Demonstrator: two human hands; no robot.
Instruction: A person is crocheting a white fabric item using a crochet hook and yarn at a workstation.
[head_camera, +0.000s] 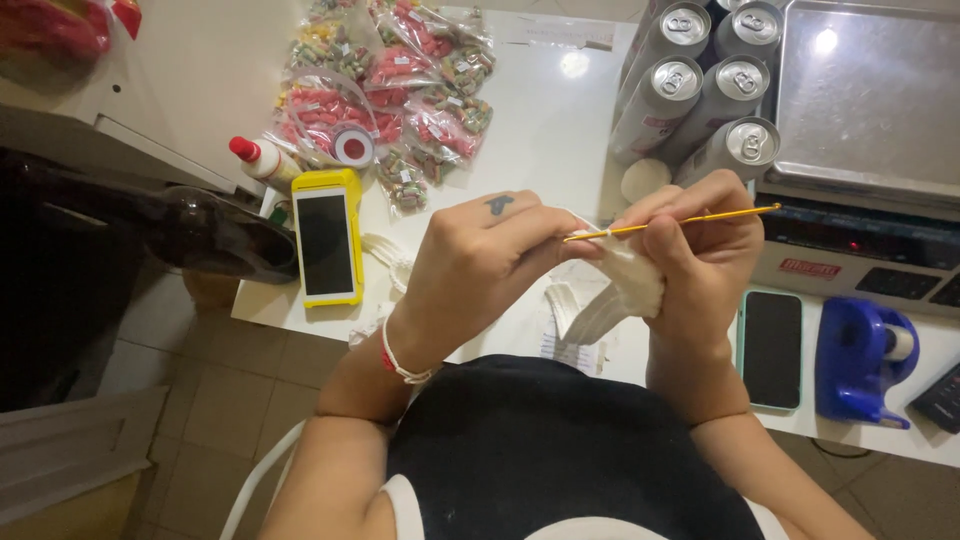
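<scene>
Just in front of the cans (700, 90), the right hand (700, 250) pinches a yellow crochet hook (680, 221); the left hand (480, 260) fingers pinch the white crochet piece (630, 280).

Golden-yellow crochet hook (690, 219); white crocheted piece (632, 283); yellow-cased handset (326, 237) with black screen; mint-green-cased phone (772, 349); blue tape dispenser (862, 361); silver cans (700, 90); white worktop (545, 130); red-and-white wristband (397, 362).

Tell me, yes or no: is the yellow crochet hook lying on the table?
No, the right hand holds the crochet hook in the air, its tip at the white yarn piece by the left hand.
</scene>
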